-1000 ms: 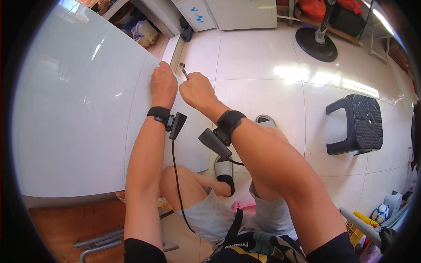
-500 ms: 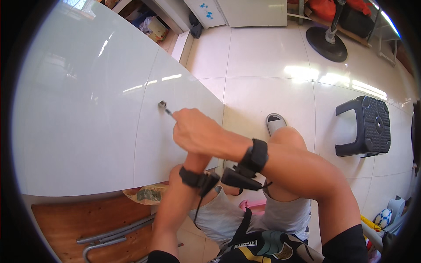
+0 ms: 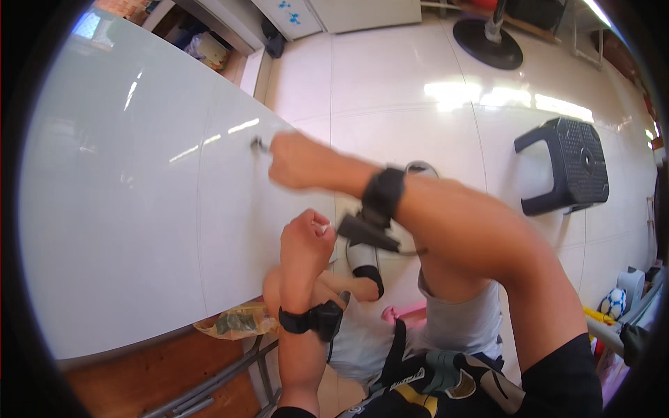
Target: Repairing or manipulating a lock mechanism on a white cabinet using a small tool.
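My right hand (image 3: 298, 159) is closed round a small metal tool (image 3: 256, 143) with a dark shaft, whose head sticks out past my knuckles over the glossy white tabletop (image 3: 125, 209). My left hand (image 3: 304, 237) is lower, by the table's near right edge, fingers curled, with something small and pale at the fingertips that I cannot make out. Both wrists wear black straps with dark devices and cables. My legs in grey shorts are beneath my arms.
A black plastic stool (image 3: 578, 164) stands on the tiled floor at right, a round black pedestal base (image 3: 488, 52) farther back. A plastic bag (image 3: 233, 322) lies below the tabletop beside folded metal legs. A ball (image 3: 613, 303) is at lower right, white cabinets (image 3: 362, 14) behind.
My two hands were close together at the far edge, then overlapped over the tabletop; now they are apart, the right one higher with the tool, the left one lower.
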Available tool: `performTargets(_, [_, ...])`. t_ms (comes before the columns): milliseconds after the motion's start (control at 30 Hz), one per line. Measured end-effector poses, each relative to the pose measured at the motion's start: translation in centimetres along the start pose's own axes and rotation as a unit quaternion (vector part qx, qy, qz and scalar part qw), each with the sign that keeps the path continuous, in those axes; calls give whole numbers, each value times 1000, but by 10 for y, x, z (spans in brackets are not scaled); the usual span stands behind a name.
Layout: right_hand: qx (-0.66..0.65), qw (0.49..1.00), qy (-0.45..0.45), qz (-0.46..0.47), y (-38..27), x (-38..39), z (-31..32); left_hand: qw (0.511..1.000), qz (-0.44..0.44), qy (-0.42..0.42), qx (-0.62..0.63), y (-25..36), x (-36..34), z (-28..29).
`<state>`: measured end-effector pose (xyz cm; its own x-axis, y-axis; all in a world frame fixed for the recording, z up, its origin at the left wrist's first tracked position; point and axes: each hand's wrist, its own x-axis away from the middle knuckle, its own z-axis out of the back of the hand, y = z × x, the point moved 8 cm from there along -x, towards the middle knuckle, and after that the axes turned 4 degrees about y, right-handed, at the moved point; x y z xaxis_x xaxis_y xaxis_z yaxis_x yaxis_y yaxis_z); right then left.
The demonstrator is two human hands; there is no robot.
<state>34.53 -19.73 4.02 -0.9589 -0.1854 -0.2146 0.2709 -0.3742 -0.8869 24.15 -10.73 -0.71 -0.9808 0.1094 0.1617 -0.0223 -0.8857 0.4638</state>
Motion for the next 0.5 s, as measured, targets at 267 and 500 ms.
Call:
performTargets(267, [-16,999,14,-28,-3,-9,-8,995,-82,-15,47,11,10,0])
performTargets(500, [-56,995,40,-76,28,-26,-1,994,-15,-55,88,8,7,-14])
